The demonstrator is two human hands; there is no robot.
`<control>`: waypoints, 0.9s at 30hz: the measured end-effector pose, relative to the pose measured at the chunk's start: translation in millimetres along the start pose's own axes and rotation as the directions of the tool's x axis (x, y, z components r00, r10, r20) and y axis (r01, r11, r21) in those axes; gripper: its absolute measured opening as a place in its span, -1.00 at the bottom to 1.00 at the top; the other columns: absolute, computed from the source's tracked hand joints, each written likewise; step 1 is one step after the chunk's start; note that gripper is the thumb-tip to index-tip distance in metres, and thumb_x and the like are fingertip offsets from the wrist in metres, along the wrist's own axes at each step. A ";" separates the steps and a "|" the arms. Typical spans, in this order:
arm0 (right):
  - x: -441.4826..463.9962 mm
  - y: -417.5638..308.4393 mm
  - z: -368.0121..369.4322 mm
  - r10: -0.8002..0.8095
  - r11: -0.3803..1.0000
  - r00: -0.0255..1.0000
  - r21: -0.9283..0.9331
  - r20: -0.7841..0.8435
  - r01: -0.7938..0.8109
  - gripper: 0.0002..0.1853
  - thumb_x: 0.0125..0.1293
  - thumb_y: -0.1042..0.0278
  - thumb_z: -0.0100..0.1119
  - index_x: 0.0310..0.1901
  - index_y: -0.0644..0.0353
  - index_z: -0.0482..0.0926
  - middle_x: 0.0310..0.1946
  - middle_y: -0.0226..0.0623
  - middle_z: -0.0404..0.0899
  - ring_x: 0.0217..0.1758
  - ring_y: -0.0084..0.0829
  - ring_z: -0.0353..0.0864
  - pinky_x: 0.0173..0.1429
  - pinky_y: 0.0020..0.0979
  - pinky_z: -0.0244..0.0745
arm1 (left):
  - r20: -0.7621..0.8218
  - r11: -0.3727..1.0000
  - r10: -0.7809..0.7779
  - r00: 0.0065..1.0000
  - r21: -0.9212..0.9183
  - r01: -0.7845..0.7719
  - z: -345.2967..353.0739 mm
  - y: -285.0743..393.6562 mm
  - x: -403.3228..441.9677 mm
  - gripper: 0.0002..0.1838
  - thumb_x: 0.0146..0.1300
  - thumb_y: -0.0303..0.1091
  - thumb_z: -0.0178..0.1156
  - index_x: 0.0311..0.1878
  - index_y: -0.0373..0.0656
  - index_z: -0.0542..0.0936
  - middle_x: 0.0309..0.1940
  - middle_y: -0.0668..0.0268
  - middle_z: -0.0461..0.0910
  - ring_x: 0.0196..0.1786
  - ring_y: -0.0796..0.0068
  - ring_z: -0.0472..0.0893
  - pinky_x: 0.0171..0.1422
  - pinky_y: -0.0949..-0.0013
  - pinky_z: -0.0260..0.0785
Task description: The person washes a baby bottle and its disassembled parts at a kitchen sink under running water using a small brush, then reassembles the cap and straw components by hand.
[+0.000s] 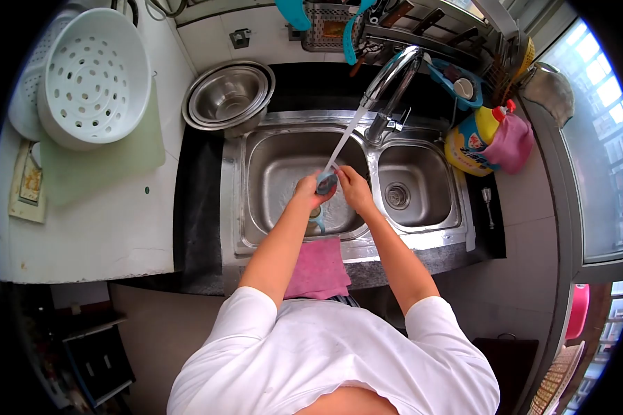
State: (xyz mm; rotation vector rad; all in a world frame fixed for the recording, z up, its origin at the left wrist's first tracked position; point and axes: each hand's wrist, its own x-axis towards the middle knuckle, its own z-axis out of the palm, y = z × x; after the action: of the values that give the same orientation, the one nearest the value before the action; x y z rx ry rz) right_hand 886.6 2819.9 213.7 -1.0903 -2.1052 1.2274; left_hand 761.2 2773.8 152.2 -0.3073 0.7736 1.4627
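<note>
Over the large sink basin [263, 162], my left hand [310, 191] is closed around a small rounded grey-blue item [326, 183], whose exact kind I cannot make out. My right hand [355, 188] has its fingertips pinched together at the item's upper right edge. Water runs from the chrome faucet [392, 72] in a slanting stream onto the item and my fingers. Lower in the same basin, partly behind my left wrist, lies a light-blue piece with a ring-like end [317, 220].
Nested steel bowls [228, 97] stand left of the sink; a white perforated basket [95, 76] sits farther left. The small basin [417, 181] is on the right, beside a yellow detergent bottle [472, 142] with a pink cloth [511, 144]. Another pink cloth [320, 268] hangs at the front edge.
</note>
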 end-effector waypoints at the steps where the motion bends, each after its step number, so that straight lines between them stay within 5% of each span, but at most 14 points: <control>1: -0.7 5.5 0.8 0.000 1.000 1.000 -0.004 0.001 0.000 -0.72 0.27 0.26 -0.03 -0.12 0.30 0.46 -0.26 -0.06 0.53 -0.19 -0.22 0.53 -0.11 -0.40 0.38 | -0.069 1.000 0.023 0.997 -0.007 -0.024 3.7 -0.8 0.5 -0.74 0.29 -0.15 -0.12 -0.19 -0.13 0.44 -0.24 0.20 0.49 -0.14 0.30 0.46 -0.14 0.21 0.38; 4: -6.9 10.2 4.5 -0.181 0.978 0.983 -0.104 -0.019 0.178 -0.78 0.22 0.33 0.04 -0.15 0.25 0.47 -0.34 -0.05 0.54 -0.27 -0.13 0.54 -0.19 -0.34 0.40 | -0.136 0.996 -0.012 0.991 -0.087 0.000 2.8 -1.1 2.5 -0.71 0.29 -0.14 -0.16 -0.22 -0.13 0.46 -0.23 0.19 0.49 -0.13 0.27 0.46 -0.10 0.19 0.37; 7: -16.2 0.0 8.1 -0.048 0.984 0.998 -0.170 0.026 0.052 -0.81 0.20 0.25 0.01 -0.23 0.15 0.48 -0.36 -0.06 0.56 -0.27 -0.02 0.52 -0.22 -0.18 0.40 | -0.060 0.970 -0.027 0.998 -0.244 0.011 -10.8 -1.0 7.9 -0.67 0.28 -0.13 -0.21 -0.22 -0.13 0.47 -0.21 0.20 0.50 -0.11 0.25 0.46 -0.06 0.15 0.36; 17: -20.6 -12.9 45.2 -0.222 0.930 0.973 -0.284 0.066 0.231 -0.80 0.12 0.22 0.11 -0.23 0.06 0.52 -0.50 -0.18 0.56 -0.41 -0.16 0.55 -0.35 -0.26 0.40 | -0.086 0.966 0.129 0.988 -0.215 -0.144 -42.4 8.5 -20.4 -0.61 0.32 -0.14 -0.27 -0.12 -0.19 0.47 -0.14 0.20 0.50 -0.05 0.25 0.45 0.10 0.14 0.29; 27: -15.5 -33.1 64.4 -0.174 0.947 0.983 -0.264 0.051 0.182 -0.82 0.13 0.20 0.11 -0.27 0.05 0.51 -0.52 -0.17 0.55 -0.44 -0.13 0.55 -0.41 -0.25 0.39 | -0.073 0.959 0.205 0.976 -0.184 -0.216 -28.8 23.8 -50.5 -0.52 0.36 -0.06 -0.31 -0.04 -0.27 0.44 -0.09 0.18 0.49 0.00 0.25 0.44 0.20 0.18 0.21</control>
State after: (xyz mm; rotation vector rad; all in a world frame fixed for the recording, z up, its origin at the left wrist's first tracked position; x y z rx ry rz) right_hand 836.4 2765.6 211.0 -0.9694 -2.3829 0.8967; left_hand 734.2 2719.8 169.5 -0.4217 0.7259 1.7416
